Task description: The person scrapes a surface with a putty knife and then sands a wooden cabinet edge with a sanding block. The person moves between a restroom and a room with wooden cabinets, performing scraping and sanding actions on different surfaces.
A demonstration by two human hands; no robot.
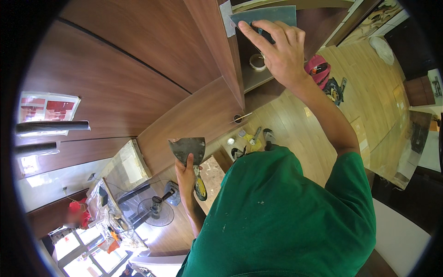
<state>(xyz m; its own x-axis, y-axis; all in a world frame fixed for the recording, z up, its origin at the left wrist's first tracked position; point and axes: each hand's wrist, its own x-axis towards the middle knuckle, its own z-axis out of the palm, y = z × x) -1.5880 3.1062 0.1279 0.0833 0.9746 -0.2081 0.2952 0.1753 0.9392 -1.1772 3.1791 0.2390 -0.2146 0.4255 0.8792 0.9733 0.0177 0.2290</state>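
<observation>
My right hand (285, 55) is raised and closed on a flat grey-green spreader (281, 15). The spreader's left corner meets a pale grey-white patch (226, 16) on the edge of a brown wood panel (213, 34). Lower and to the left, my left hand (185, 177) grips a putty knife (188, 148) with a yellow and black handle, its wide, stained metal blade pointing up. The thumb lies along the knife near the base of the blade. Part of the spreader is hidden behind my right fingers.
On a shelf below my right hand sits a roll of tape (257, 63). A dark pot (237, 118) with a stick across it stands lower down, near a small can (231, 141). A pink bag (317, 69), a fan (156, 211) and a cluttered table (105, 196) stand around.
</observation>
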